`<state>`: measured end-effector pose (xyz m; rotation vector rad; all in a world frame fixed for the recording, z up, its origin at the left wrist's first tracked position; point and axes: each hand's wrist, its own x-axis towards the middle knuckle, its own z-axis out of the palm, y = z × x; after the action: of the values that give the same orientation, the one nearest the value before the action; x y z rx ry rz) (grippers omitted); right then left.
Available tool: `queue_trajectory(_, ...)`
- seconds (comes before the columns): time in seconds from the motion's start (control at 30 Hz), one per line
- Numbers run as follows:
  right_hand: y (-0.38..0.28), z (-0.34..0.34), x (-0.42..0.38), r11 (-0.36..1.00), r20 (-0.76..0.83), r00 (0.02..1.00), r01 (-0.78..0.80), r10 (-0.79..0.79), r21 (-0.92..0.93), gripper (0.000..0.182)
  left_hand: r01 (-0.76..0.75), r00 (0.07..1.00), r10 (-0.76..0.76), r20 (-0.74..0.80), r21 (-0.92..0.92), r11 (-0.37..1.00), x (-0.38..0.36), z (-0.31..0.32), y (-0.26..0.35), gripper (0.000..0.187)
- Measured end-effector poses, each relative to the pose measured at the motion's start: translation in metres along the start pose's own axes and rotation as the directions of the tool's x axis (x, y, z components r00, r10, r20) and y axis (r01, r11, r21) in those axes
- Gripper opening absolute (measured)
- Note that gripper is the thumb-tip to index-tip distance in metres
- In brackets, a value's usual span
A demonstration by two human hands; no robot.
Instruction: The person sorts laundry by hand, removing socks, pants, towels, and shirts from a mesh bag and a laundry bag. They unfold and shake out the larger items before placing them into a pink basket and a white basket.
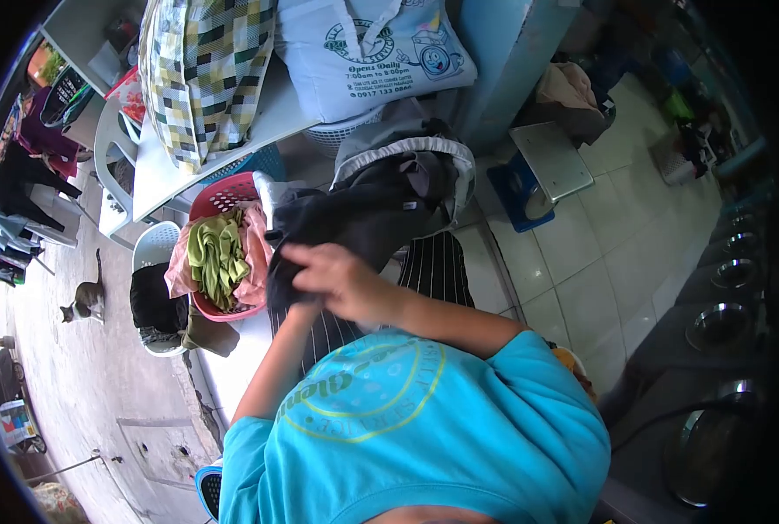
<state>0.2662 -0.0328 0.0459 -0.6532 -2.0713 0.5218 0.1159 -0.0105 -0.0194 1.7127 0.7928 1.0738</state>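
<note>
A dark garment (355, 223) lies across my lap and stretches up to a grey-and-white cloth bundle (464, 166). My right hand (335, 281) reaches across over the garment's near left end, its slightly blurred fingers apart and touching the fabric. Just below it is my left hand (304, 311), at the garment's lower edge; its fingers are hidden by the cloth and my right hand. Left of the garment, a red basket (204, 203) holds green cloth (217, 253) and pink cloth (254, 244).
A pale basket (151, 249) with black cloth (155, 297) stands at the left. Ahead, a white table (167, 185) bears a checked bag (206, 79) and a printed bag (376, 65). A stool (554, 162) is at right, machines (721, 323) far right, a cat (88, 299) far left.
</note>
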Motion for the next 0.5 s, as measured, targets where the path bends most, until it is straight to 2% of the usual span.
queue_trajectory(0.03,-0.002,0.005,0.001,1.0,-0.009,1.0,-0.001,0.001,0.0,0.06,0.093,0.988,-0.113,-0.103,-0.179,0.979,-0.001,-0.004,-0.002,0.094)
queue_trajectory(0.1,0.001,0.011,0.002,0.96,0.039,0.997,-0.052,0.065,-0.273,0.075,0.196,0.899,-0.367,-0.237,-0.532,0.824,0.001,-0.014,-0.007,0.088)
queue_trajectory(0.13,0.006,0.007,0.001,0.906,-0.002,0.991,-0.124,0.134,-0.404,0.085,0.203,0.827,-0.498,-0.261,-0.688,0.696,0.002,-0.02,-0.007,0.086)
queue_trajectory(0.2,0.016,-0.012,-0.001,0.884,-0.099,0.939,-0.343,0.329,-0.317,0.099,0.048,0.895,-0.324,-0.305,-0.658,0.751,-0.013,-0.043,0.012,0.068)
queue_trajectory(0.23,0.032,-0.015,-0.007,0.815,-0.105,0.901,-0.426,0.42,-0.392,0.105,-0.015,0.927,-0.278,-0.254,-0.762,0.648,-0.028,-0.061,0.016,0.065)
queue_trajectory(0.27,0.052,-0.013,-0.017,0.732,-0.118,0.853,-0.501,0.509,-0.462,0.113,-0.059,0.941,-0.208,-0.267,-0.735,0.675,-0.039,-0.079,0.016,0.061)
queue_trajectory(0.3,0.066,-0.012,-0.025,0.731,-0.117,0.852,-0.502,0.511,-0.462,0.113,-0.017,0.837,-0.389,-0.385,-0.729,0.684,-0.04,-0.077,0.056,0.069)
queue_trajectory(0.33,0.08,-0.012,-0.033,0.706,-0.082,0.836,-0.506,0.542,-0.495,0.107,-0.238,0.922,-0.077,-0.381,-0.711,0.662,-0.051,-0.089,0.047,0.06)
queue_trajectory(0.4,0.11,0.0,-0.051,0.68,-0.048,0.818,-0.509,0.574,-0.527,0.102,-0.23,0.908,-0.112,-0.403,-0.706,0.67,-0.061,-0.1,0.057,0.059)
queue_trajectory(0.47,0.138,0.016,-0.066,0.666,-0.041,0.821,-0.49,0.569,-0.563,0.079,-0.219,0.878,-0.173,-0.447,-0.695,0.685,-0.073,-0.112,0.07,0.057)
queue_trajectory(0.5,0.135,0.018,-0.061,0.652,-0.022,0.811,-0.486,0.585,-0.582,0.05,-0.217,0.859,-0.2,-0.472,-0.688,0.693,-0.079,-0.116,0.077,0.057)
